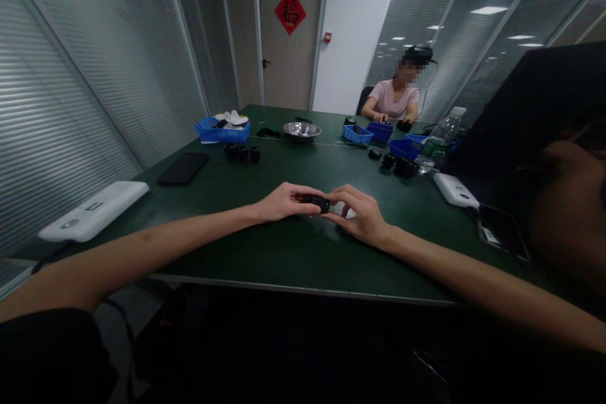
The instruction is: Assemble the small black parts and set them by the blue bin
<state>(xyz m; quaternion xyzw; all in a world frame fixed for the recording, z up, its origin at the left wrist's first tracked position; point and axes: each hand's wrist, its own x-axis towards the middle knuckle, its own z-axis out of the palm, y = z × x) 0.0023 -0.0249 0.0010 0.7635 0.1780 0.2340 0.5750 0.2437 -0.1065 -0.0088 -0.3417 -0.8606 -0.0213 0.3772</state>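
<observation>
The sign (290, 11) reads 福 (both hands (280, 203) (362, 214) hold a black part (320, 203)).

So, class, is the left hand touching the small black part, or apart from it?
Touching: the head view shows the left hand closed around one end of the small black part.

Past left hand (280, 203): bare table (288, 167) up to bowl (302, 138)
Leftward: black slab (183, 168) obstructs
Rightward: bottle (439, 144), white pack (456, 190) obstruct

Small black piece (322, 202), compact, partly covered, held; in from the near edge of the desk (284, 259), about midway along
</observation>
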